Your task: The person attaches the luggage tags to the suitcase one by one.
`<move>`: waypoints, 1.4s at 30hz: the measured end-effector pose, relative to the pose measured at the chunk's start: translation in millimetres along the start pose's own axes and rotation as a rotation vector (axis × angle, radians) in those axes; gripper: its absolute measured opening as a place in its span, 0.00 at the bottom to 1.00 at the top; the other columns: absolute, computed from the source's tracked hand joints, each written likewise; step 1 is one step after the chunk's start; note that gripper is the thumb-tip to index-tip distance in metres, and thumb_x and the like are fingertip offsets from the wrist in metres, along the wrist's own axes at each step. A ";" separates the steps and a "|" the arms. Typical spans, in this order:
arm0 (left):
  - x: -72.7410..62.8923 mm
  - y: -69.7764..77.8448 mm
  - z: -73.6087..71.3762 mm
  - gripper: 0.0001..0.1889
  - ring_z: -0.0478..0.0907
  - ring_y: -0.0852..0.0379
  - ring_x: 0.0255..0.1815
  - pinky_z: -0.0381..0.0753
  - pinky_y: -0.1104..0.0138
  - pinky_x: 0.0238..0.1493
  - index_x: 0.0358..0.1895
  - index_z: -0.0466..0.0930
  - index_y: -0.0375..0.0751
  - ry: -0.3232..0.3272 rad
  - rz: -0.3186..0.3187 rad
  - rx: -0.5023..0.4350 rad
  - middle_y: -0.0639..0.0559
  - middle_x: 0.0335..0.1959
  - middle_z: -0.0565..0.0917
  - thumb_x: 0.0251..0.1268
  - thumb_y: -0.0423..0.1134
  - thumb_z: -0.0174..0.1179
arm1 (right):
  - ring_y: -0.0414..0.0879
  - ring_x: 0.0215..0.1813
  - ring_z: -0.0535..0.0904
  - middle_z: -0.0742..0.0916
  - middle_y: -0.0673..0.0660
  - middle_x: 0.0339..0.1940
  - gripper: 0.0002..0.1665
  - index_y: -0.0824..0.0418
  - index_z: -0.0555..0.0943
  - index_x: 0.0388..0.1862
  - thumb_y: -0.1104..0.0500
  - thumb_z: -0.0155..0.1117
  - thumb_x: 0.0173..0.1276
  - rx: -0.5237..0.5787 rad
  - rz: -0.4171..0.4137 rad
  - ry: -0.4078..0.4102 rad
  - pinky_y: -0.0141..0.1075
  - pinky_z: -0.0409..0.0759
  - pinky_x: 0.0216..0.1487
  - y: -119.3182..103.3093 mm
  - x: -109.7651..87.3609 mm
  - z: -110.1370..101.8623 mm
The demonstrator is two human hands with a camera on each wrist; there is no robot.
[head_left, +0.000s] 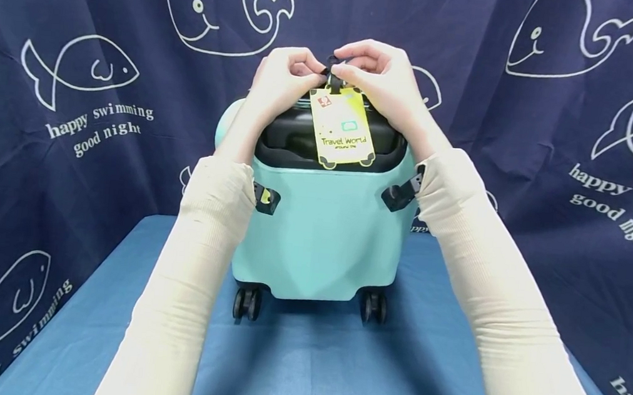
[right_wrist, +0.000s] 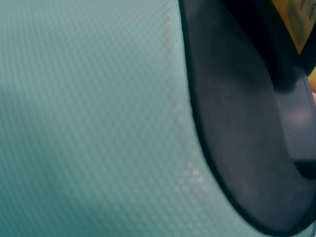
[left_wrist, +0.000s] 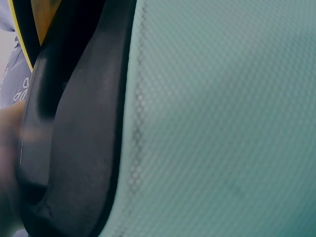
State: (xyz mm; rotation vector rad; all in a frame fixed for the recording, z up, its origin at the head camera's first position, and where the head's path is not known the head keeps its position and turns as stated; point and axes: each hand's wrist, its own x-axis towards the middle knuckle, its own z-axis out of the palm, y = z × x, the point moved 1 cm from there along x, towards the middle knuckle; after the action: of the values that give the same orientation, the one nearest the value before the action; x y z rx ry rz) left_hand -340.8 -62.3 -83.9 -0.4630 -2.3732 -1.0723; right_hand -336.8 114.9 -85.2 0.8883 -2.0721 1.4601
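Observation:
A mint-green suitcase [head_left: 324,236] stands upright in the middle of the head view, a black recessed panel [head_left: 293,136] at its top. Over that panel hangs a yellow luggage tag [head_left: 347,128] printed "Travel World", on a short black strap [head_left: 335,84]. My left hand [head_left: 284,82] pinches the strap from the left between thumb and fingers. From the right, my right hand [head_left: 385,81] pinches it near its upper end. Both wrist views look closely at the textured shell [left_wrist: 222,118] and the black panel [right_wrist: 232,113], with the yellow tag [right_wrist: 297,22] partly showing; the fingertips' grip is hidden there.
The suitcase rests on black caster wheels [head_left: 247,303] on a blue cloth-covered table [head_left: 307,372]. Close behind hangs a navy curtain [head_left: 333,11] with white whale and fish drawings. Black wrist cameras [head_left: 401,194] sit beside the suitcase's front face.

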 end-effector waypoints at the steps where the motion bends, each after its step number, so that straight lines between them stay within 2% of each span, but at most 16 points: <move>1: 0.0 -0.1 0.0 0.08 0.78 0.68 0.36 0.67 0.75 0.40 0.38 0.84 0.50 0.001 0.003 0.001 0.59 0.33 0.86 0.57 0.46 0.63 | 0.39 0.34 0.79 0.86 0.45 0.27 0.16 0.61 0.82 0.46 0.58 0.68 0.59 -0.004 0.010 -0.004 0.28 0.72 0.39 -0.1 -0.2 0.1; 9: -0.2 0.4 0.8 0.08 0.80 0.68 0.37 0.69 0.74 0.45 0.39 0.85 0.48 0.015 0.044 0.045 0.55 0.37 0.87 0.58 0.44 0.63 | 0.39 0.36 0.79 0.86 0.44 0.29 0.18 0.60 0.83 0.48 0.55 0.68 0.60 -0.056 0.076 -0.012 0.27 0.72 0.39 -1.2 -0.2 1.7; 16: -0.8 0.6 1.6 0.08 0.81 0.67 0.37 0.72 0.75 0.46 0.39 0.85 0.45 0.025 0.093 0.089 0.53 0.39 0.87 0.59 0.42 0.62 | 0.36 0.37 0.80 0.87 0.43 0.33 0.18 0.60 0.84 0.47 0.56 0.68 0.60 -0.076 0.084 -0.010 0.26 0.72 0.38 -0.4 1.8 3.7; 22: -2.0 -1.6 2.7 0.08 0.78 0.70 0.31 0.70 0.78 0.41 0.39 0.86 0.45 0.030 0.082 0.024 0.54 0.35 0.87 0.58 0.41 0.63 | 0.35 0.37 0.81 0.88 0.43 0.34 0.18 0.61 0.84 0.47 0.56 0.69 0.59 -0.066 0.081 -0.023 0.25 0.73 0.39 0.6 2.2 3.4; 28: -0.8 -1.2 3.0 0.10 0.78 0.71 0.30 0.71 0.78 0.39 0.41 0.86 0.44 0.016 0.063 -0.019 0.53 0.36 0.87 0.57 0.41 0.64 | 0.36 0.34 0.80 0.87 0.42 0.32 0.18 0.62 0.85 0.47 0.57 0.70 0.58 -0.093 0.062 -0.027 0.25 0.73 0.37 1.2 2.4 2.9; 34: -0.8 -1.2 1.9 0.11 0.78 0.72 0.30 0.71 0.78 0.38 0.42 0.86 0.45 0.007 0.045 -0.026 0.56 0.35 0.87 0.57 0.42 0.65 | 0.35 0.34 0.79 0.88 0.45 0.36 0.17 0.62 0.85 0.47 0.56 0.68 0.59 -0.143 0.050 -0.022 0.25 0.71 0.36 -0.3 2.4 3.4; 38: -0.9 -1.5 1.8 0.12 0.78 0.71 0.32 0.70 0.78 0.39 0.43 0.86 0.46 -0.005 0.031 -0.018 0.58 0.35 0.87 0.55 0.45 0.67 | 0.36 0.31 0.76 0.87 0.44 0.33 0.16 0.62 0.85 0.45 0.54 0.65 0.62 -0.210 0.030 -0.012 0.26 0.68 0.34 0.6 2.8 3.6; 42: -0.9 -1.6 2.1 0.12 0.80 0.71 0.35 0.69 0.78 0.41 0.42 0.86 0.47 -0.004 0.012 -0.014 0.57 0.37 0.88 0.55 0.46 0.67 | 0.37 0.29 0.74 0.85 0.42 0.30 0.15 0.61 0.85 0.45 0.54 0.65 0.63 -0.221 0.017 0.003 0.26 0.68 0.33 2.7 2.7 2.7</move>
State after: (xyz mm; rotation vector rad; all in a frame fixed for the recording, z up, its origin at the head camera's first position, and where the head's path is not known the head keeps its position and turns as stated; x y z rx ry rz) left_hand -341.5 -61.8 -86.5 -0.4844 -2.3652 -1.0845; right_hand -340.6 112.3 -86.0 0.7821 -2.1919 1.2098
